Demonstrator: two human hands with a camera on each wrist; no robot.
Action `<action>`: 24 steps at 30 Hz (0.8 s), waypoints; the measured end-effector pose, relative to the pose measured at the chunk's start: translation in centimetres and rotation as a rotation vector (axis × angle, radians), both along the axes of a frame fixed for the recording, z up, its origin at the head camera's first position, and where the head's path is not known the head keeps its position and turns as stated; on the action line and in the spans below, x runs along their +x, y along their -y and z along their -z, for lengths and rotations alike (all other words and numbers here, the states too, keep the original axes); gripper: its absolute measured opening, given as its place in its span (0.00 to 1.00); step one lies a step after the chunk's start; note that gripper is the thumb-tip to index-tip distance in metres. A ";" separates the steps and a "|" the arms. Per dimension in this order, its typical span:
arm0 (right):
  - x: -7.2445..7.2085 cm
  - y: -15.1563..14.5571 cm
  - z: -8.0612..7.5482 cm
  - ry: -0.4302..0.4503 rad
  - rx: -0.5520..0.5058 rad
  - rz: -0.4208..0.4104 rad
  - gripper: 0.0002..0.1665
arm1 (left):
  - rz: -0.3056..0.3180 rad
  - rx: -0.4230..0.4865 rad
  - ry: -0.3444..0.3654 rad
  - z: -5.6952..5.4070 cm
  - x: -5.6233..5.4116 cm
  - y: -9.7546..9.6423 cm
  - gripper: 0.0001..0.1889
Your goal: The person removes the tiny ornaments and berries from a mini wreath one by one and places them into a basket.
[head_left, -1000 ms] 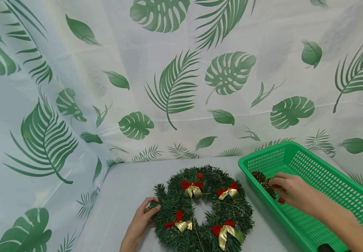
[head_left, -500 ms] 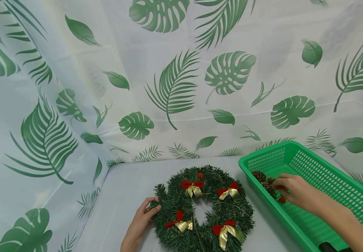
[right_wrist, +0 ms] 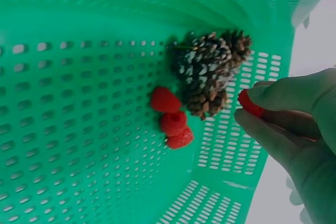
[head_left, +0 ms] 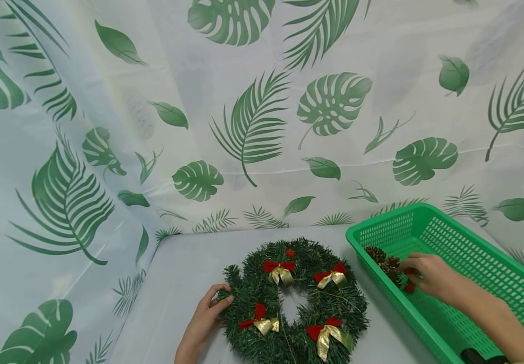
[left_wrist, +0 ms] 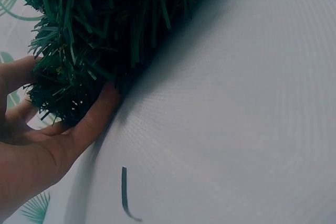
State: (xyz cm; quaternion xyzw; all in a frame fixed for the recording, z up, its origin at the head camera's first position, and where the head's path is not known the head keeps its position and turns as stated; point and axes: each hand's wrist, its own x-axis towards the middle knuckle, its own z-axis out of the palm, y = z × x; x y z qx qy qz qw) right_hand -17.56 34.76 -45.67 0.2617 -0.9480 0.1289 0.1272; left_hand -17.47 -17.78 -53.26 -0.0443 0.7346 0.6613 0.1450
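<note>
My left hand (head_left: 204, 316) grips the left edge of a green Christmas wreath (head_left: 348, 318), thumb and fingers around a bushy branch end (left_wrist: 68, 93) in the left wrist view. Red and gold bows (head_left: 281, 273) decorate the wreath, which lies on the white table. My right hand (head_left: 432, 275) is inside the green plastic basket (head_left: 464, 247). Between thumb and fingertips it pinches a red raspberry (right_wrist: 250, 103), seen in the right wrist view. Beside that hand lie several brown pinecones (right_wrist: 207, 66) with whitish tips and three more raspberries (right_wrist: 173, 123) in a cluster.
The basket's tall perforated walls surround the right hand. A black object (head_left: 473, 355) shows at the basket's near end. A leaf-patterned curtain (head_left: 262, 126) hangs behind and to the left of the table. One loose green needle (left_wrist: 125, 190) lies near the left hand.
The right hand has shifted slightly right, away from the pinecones, which show more fully now. The left hand and the wreath have stayed in place.
</note>
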 end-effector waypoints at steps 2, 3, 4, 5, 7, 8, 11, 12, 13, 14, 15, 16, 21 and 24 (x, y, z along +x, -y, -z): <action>-0.1 -0.2 0.3 -0.009 -0.001 0.004 0.14 | 0.001 -0.003 -0.002 0.0 0.0 0.0 0.20; -0.1 -0.4 0.4 -0.015 -0.001 0.007 0.14 | 0.001 -0.004 -0.002 0.0 0.0 0.0 0.20; -0.2 -0.5 0.6 -0.019 0.000 0.007 0.14 | 0.001 -0.006 -0.002 0.0 0.0 0.0 0.20; -0.2 -0.6 0.7 -0.025 0.000 0.006 0.14 | 0.001 -0.006 -0.001 0.0 0.0 0.0 0.20; -0.4 -0.8 1.1 -0.034 0.001 0.002 0.15 | -0.001 -0.004 0.004 0.0 0.0 0.0 0.20; -0.4 -0.9 1.2 -0.046 0.003 -0.001 0.15 | -0.002 -0.003 0.004 0.0 0.0 0.0 0.20; -0.6 -1.2 1.6 -0.072 -0.003 -0.011 0.15 | -0.006 0.005 0.010 0.0 0.0 0.0 0.20; -0.7 -1.3 1.7 -0.074 -0.006 -0.010 0.15 | -0.006 0.008 0.011 0.1 0.0 -0.1 0.20; -0.7 -1.3 1.8 -0.082 -0.007 -0.010 0.15 | -0.006 0.010 0.011 0.1 0.0 -0.1 0.20; -0.7 -1.4 1.9 -0.082 -0.008 -0.009 0.15 | -0.005 0.011 0.011 0.1 0.0 -0.1 0.21; -0.7 -1.4 2.0 -0.073 -0.011 -0.005 0.15 | -0.006 0.013 0.012 0.2 0.0 -0.1 0.21; -0.7 -1.5 2.0 -0.063 -0.014 0.000 0.14 | -0.006 0.014 0.013 0.2 0.0 -0.1 0.21; -0.7 -1.7 2.2 0.007 -0.023 0.022 0.13 | -0.010 0.010 0.015 0.3 -0.1 -0.1 0.20; -0.6 -1.8 2.2 0.072 -0.029 0.036 0.12 | -0.009 0.009 0.017 0.3 -0.1 0.0 0.20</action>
